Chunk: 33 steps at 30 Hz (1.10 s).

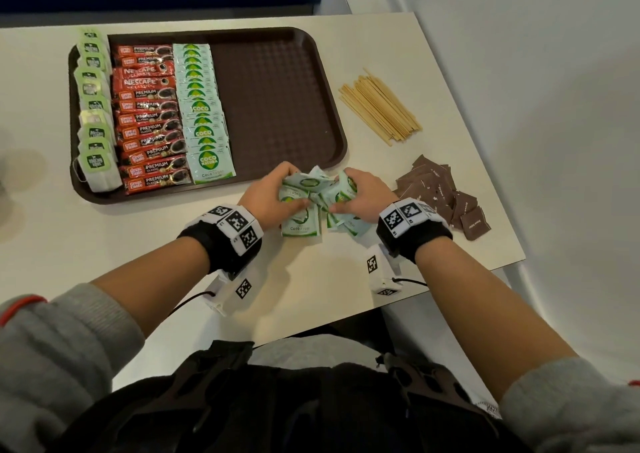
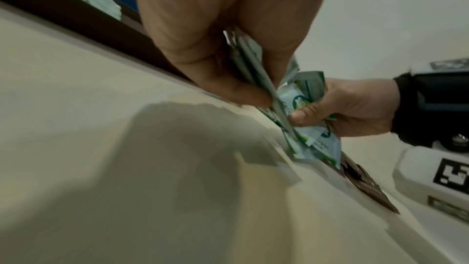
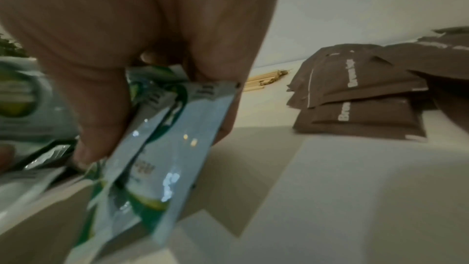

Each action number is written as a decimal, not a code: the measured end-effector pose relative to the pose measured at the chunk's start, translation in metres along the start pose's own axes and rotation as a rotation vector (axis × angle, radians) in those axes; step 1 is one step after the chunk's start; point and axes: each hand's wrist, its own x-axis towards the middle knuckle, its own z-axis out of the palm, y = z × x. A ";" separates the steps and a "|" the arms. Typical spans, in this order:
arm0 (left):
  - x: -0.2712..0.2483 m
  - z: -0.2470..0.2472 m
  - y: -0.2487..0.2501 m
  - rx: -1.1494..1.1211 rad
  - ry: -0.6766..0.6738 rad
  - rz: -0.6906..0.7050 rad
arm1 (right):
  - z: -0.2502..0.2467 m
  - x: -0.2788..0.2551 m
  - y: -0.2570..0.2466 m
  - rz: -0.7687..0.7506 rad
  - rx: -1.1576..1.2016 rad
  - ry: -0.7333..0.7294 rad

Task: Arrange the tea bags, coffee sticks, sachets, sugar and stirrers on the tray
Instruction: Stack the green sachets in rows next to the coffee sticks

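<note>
A brown tray [image 1: 277, 106] lies on the white table with three columns at its left: green-tagged tea bags [image 1: 93, 106], red coffee sticks [image 1: 149, 116] and pale green coco sugar sachets [image 1: 204, 113]. Just in front of the tray's near edge, my left hand [image 1: 273, 192] and right hand [image 1: 356, 192] both grip a loose bunch of coco sugar sachets [image 1: 311, 203]. In the left wrist view the left hand [image 2: 228, 79] pinches several sachets [image 2: 256, 71] edge-on. In the right wrist view the right hand [image 3: 142, 79] clamps several sachets [image 3: 172, 148].
Wooden stirrers [image 1: 379, 106] lie in a bundle right of the tray. Brown sugar sachets [image 1: 443, 192] sit in a loose pile at the table's right, close to my right wrist. The tray's right half is bare. The table edge runs near my body.
</note>
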 end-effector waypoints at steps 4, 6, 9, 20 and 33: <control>0.000 -0.014 -0.009 -0.097 0.057 -0.045 | -0.011 0.003 -0.002 -0.001 0.133 0.063; -0.003 -0.018 -0.010 -0.165 0.059 -0.060 | -0.014 0.004 -0.008 -0.032 0.209 0.119; -0.009 -0.020 -0.014 -0.198 0.049 -0.048 | -0.014 0.005 -0.024 -0.064 0.344 0.148; -0.019 -0.056 -0.032 -0.223 0.168 -0.066 | 0.000 0.018 -0.075 -0.054 0.924 0.076; -0.024 -0.096 -0.054 -0.615 0.315 -0.092 | 0.070 0.046 -0.157 -0.004 0.576 -0.114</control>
